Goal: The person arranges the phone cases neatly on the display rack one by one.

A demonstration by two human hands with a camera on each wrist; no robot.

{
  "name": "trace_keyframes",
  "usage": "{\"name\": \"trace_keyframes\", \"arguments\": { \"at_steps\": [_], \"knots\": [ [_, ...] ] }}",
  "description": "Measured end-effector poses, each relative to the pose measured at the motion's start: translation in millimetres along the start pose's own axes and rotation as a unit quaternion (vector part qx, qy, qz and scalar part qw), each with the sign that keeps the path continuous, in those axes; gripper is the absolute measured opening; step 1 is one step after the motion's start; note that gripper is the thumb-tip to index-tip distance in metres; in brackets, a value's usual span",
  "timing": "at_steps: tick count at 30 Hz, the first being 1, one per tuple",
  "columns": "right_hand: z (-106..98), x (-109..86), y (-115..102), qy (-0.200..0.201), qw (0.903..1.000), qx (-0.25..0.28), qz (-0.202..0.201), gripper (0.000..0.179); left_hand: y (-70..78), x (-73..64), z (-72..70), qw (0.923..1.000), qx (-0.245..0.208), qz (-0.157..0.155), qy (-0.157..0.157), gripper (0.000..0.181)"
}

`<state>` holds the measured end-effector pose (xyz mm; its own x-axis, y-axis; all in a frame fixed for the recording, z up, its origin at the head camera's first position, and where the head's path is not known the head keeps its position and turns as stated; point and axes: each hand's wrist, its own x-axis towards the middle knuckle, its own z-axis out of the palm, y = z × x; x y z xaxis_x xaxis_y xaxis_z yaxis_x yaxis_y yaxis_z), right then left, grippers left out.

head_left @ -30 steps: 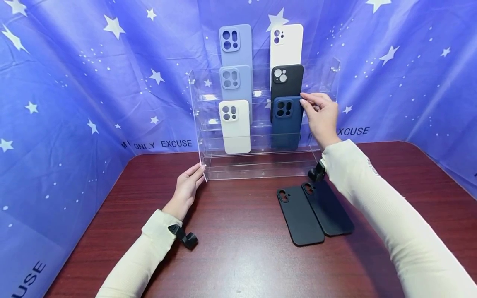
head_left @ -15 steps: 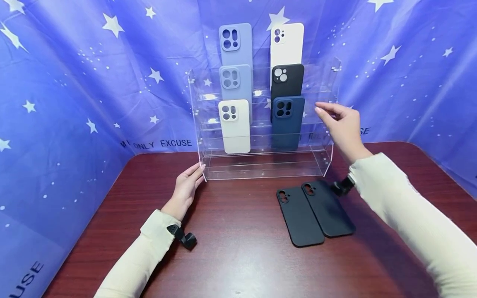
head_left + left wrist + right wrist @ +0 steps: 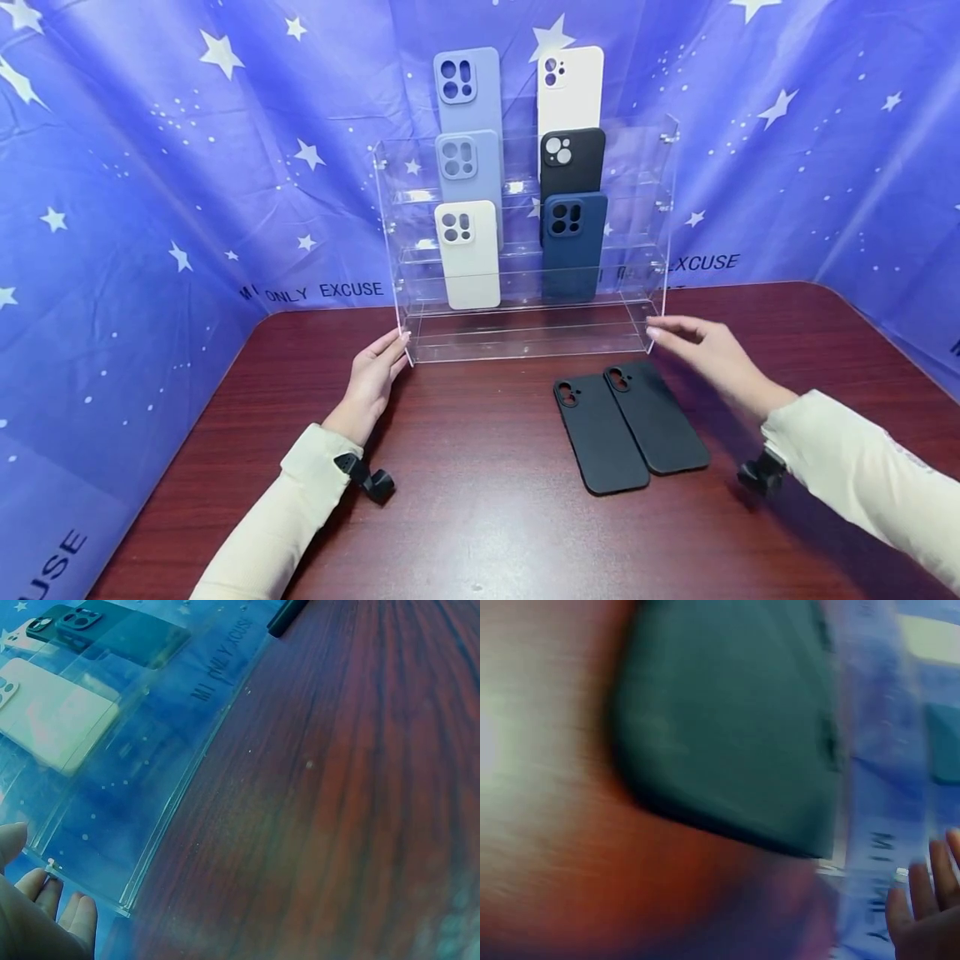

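A clear acrylic display stand (image 3: 525, 343) stands on the table with phone cases in two columns. At its lower left corner, my left hand (image 3: 372, 375) holds the side panel's edge between thumb and fingers. My right hand (image 3: 716, 358) is at the lower right corner, fingers fairly straight; whether they touch the panel is unclear. The left column has two light blue phone cases (image 3: 480, 108) and a white phone case (image 3: 472, 271) in front. The right column has a white phone case (image 3: 581, 92), a black phone case (image 3: 585, 162) and a dark blue phone case (image 3: 576, 254).
Two black phone cases (image 3: 603, 437) lie side by side on the dark red wooden table (image 3: 465, 500), in front of the stand's right half. A blue curtain (image 3: 315, 225) with white stars hangs behind the stand and along both sides.
My right hand has let go of the dark blue phone case's upper corner and moved right and down to the stand's lower right corner. My left hand has stayed at the left corner.
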<state>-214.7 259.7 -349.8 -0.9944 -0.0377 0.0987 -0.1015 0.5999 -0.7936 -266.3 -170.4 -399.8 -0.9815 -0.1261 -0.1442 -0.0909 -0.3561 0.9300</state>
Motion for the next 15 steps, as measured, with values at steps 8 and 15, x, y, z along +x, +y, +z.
{"name": "trace_keyframes", "arguments": {
  "at_steps": [8,15],
  "knots": [
    [25.8,-15.1,18.3,-0.059,0.9975,0.007,0.037,0.074,0.2,-0.6,-0.4,1.0000,-0.004,-0.001,0.002,0.042],
    [33.2,-16.9,29.0,-0.104,0.9942,0.006,0.027,0.081,0.1,0.8,-0.6,1.0000,-0.001,-0.003,0.001,0.042]
  ]
}}
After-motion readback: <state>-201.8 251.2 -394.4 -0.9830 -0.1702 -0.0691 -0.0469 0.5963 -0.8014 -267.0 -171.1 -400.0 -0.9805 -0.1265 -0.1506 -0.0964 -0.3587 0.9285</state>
